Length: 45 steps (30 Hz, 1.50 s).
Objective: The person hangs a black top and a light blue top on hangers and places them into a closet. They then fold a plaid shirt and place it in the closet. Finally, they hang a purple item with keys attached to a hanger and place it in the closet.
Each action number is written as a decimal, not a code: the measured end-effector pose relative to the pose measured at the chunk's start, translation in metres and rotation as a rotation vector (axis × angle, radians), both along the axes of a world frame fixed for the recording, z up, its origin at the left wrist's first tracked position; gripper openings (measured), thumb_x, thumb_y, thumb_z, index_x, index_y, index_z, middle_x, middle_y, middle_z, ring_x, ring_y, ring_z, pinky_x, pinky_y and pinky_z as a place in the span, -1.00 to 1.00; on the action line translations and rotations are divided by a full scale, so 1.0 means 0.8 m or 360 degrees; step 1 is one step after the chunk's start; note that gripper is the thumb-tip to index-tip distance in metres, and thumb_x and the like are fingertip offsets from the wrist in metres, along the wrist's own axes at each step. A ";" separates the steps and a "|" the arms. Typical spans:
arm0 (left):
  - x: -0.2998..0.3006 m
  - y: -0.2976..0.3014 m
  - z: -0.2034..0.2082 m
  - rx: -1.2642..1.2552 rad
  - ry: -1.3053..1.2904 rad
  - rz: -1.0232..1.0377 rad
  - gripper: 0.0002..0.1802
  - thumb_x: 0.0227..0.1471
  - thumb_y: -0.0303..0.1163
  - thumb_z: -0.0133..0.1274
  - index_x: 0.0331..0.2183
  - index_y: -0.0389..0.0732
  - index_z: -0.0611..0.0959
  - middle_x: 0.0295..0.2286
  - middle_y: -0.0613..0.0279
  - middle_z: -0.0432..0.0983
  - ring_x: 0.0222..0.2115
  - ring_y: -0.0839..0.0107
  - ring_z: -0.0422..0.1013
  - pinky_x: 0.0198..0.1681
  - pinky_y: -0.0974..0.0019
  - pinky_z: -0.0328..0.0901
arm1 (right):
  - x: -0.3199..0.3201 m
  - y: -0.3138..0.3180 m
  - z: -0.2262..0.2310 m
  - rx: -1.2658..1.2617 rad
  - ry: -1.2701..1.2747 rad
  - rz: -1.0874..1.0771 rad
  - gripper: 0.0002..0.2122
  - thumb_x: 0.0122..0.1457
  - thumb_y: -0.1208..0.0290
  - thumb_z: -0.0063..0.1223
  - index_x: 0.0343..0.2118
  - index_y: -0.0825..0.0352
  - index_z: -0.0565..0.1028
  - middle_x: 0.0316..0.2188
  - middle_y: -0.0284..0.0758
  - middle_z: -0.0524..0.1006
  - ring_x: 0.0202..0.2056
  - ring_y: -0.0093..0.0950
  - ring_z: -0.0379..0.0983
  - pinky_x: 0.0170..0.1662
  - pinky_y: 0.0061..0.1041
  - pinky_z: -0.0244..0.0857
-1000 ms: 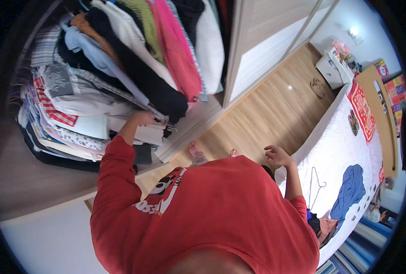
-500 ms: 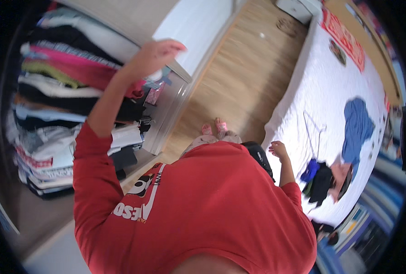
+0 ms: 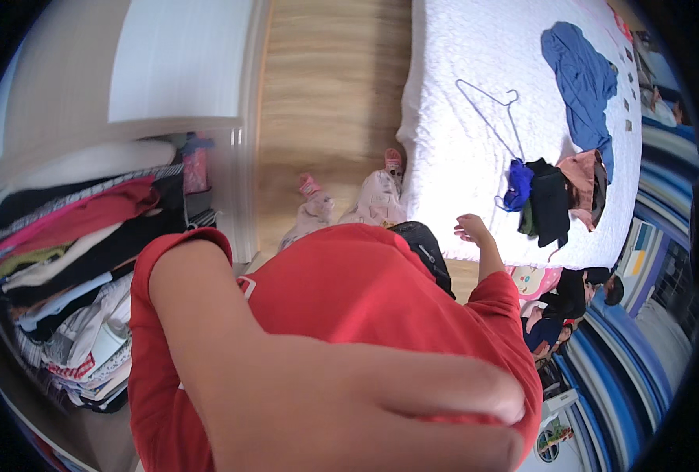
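My left hand (image 3: 342,409) is raised very close to the camera, in front of my red shirt. Its visible fingers are stretched out and apart, and nothing shows in them; the rest runs off the lower edge. Beside the bed's near edge hangs my right hand (image 3: 469,228), fingers loosely bent and empty. Nearest to it on the bed are a bright blue-purple garment (image 3: 516,187), a black garment (image 3: 550,204) and a light-coloured wire hanger (image 3: 487,94). A pink garment (image 3: 581,179) lies beyond these, with a slate-blue garment (image 3: 581,71) behind it.
An open wardrobe compartment (image 3: 114,440) at left holds stacked folded clothes (image 3: 82,228), beside a sliding door (image 3: 180,59). Wood floor (image 3: 334,86) runs between wardrobe and white-covered bed (image 3: 459,39). A black bag (image 3: 424,252) is at my side. Several more clothes (image 3: 558,307) lie right of the bed.
My left hand has come back from the wardrobe toward the camera. My view has turned, so the bed and hanger appear farther left. My right hand remains beside the bed.
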<state>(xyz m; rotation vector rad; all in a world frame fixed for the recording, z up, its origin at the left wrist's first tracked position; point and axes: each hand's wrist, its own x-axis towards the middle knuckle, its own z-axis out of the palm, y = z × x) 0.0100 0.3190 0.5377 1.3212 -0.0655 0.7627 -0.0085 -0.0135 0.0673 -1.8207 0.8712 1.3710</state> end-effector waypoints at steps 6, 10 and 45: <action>0.138 -0.039 -0.113 -0.0375 -0.0252 -0.1775 -0.82 -0.15 -0.49 -0.08 -0.42 -0.38 0.48 -0.45 0.10 0.36 -0.52 0.42 0.33 -0.49 0.50 0.25 | 0.153 -0.088 -0.072 0.0019 -0.0369 0.0358 -0.76 -0.03 0.41 -0.17 -0.27 0.32 0.40 -0.44 -0.21 0.49 -0.47 -0.47 0.45 -0.45 -0.53 0.29; 0.183 -0.128 -0.153 -0.1390 -0.0039 -0.1901 -0.81 -0.06 -0.54 -0.09 -0.35 -0.47 0.47 -0.38 0.01 0.37 -0.45 0.36 0.37 -0.42 0.47 0.28 | 0.256 -0.171 -0.162 -0.0341 -0.0959 0.0901 -0.75 -0.10 0.35 -0.14 -0.33 0.29 0.45 -0.37 -0.13 0.48 -0.26 -0.20 0.39 -0.18 -0.41 0.24; 0.233 -0.140 -0.470 0.0973 0.1716 -0.0619 -0.75 -0.17 -0.48 0.00 -0.33 -0.31 0.49 -0.35 0.16 0.41 -0.33 0.30 0.35 -0.20 0.34 0.19 | 0.319 -0.132 -0.290 -0.0045 -0.1434 0.0738 -0.83 0.01 0.41 -0.17 -0.41 0.39 0.37 -0.37 -0.07 0.42 -0.42 -0.17 0.40 -0.33 -0.28 0.30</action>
